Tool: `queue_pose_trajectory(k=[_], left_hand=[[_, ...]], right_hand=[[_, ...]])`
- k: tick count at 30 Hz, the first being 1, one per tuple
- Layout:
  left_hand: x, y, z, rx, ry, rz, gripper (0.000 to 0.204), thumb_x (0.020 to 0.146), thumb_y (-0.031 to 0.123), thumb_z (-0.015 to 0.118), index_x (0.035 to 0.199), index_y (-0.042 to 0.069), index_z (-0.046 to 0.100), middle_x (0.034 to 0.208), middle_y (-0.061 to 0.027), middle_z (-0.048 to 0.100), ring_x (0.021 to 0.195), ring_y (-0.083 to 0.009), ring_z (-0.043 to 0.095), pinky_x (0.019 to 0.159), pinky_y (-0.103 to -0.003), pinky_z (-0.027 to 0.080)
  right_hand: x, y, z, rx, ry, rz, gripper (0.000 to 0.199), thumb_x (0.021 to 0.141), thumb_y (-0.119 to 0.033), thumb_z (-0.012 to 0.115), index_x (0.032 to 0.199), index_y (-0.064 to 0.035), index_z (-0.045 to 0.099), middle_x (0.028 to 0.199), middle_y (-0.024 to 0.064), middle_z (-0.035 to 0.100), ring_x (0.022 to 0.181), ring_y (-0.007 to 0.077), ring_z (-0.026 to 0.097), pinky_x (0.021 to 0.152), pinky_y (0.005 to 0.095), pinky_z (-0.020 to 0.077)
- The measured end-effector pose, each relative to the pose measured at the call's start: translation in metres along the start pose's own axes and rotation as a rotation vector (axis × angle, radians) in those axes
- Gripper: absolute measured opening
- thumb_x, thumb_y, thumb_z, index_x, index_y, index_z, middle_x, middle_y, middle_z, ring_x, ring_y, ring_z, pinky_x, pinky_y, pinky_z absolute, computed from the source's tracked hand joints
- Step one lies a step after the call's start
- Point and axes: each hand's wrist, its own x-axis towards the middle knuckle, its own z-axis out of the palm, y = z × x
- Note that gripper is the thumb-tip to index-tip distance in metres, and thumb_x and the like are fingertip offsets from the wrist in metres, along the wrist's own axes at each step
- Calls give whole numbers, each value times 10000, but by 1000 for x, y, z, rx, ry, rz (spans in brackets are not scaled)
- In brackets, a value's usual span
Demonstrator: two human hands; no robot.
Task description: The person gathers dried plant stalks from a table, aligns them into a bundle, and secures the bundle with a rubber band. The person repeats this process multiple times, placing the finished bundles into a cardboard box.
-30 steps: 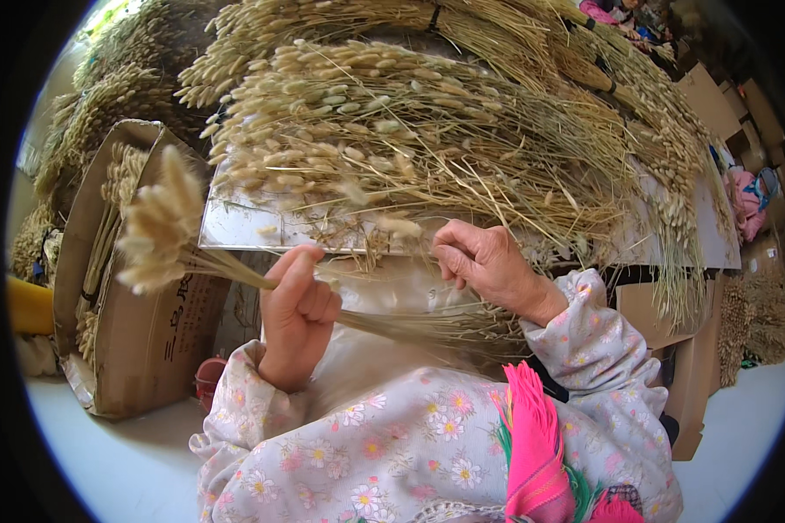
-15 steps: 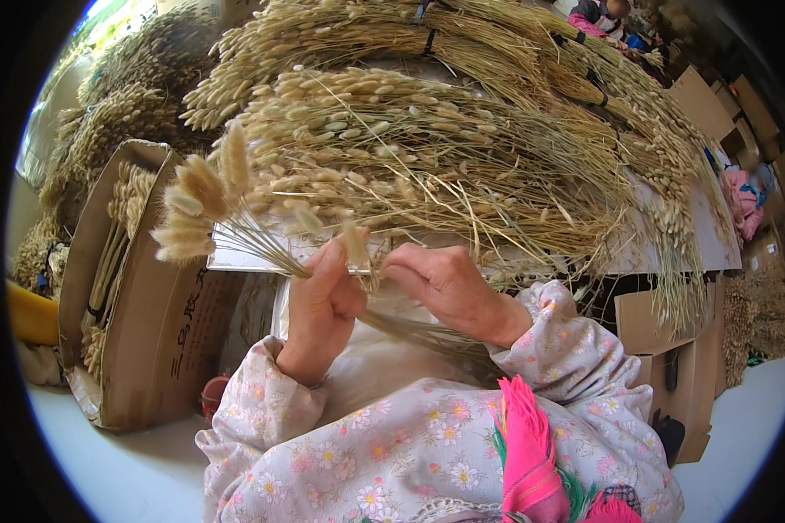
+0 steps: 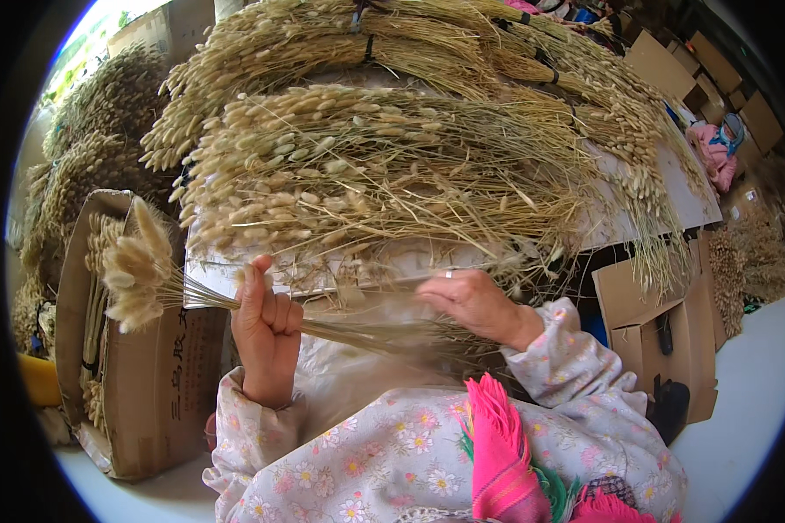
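My left hand (image 3: pixel 269 336) is closed around the stems of a small bunch of dried bunny-tail grass (image 3: pixel 138 272). Its fluffy beige heads fan out to the left, and the thin stems trail right across my lap. To the right, above those stems, my right hand (image 3: pixel 481 305) has its fingers drawn together, with a ring on one finger. Its fingertips are smeared by motion, and anything in them cannot be made out. Just beyond both hands, a large loose heap of the same grass (image 3: pixel 358 174) lies on a white tabletop (image 3: pixel 615 216), heads to the left.
Tied grass bundles (image 3: pixel 410 52) lie along the table's far side. An upright cardboard box (image 3: pixel 153 383) holding grass stands at left, with more grass stacked behind it. An open carton (image 3: pixel 663 340) is at right. Another person in pink (image 3: pixel 713 161) is farther right.
My left hand and its bunch have shifted left in the picture. My right hand has moved away to the right, widening the gap between the hands. The view has shifted slightly too.
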Motion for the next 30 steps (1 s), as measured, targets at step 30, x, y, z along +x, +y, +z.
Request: queue_pose_trajectory(k=[30], left_hand=[[22,-16,9,123,-1,-122,238,975,294,548,1020,62,574,498,97,245,410,-35,205,415,-232,180]], right_hand=[[-167,96,47,129,167,776,196,851,-85,634,1031,-21,586,822,95,647,747,223,620,700,311,484]])
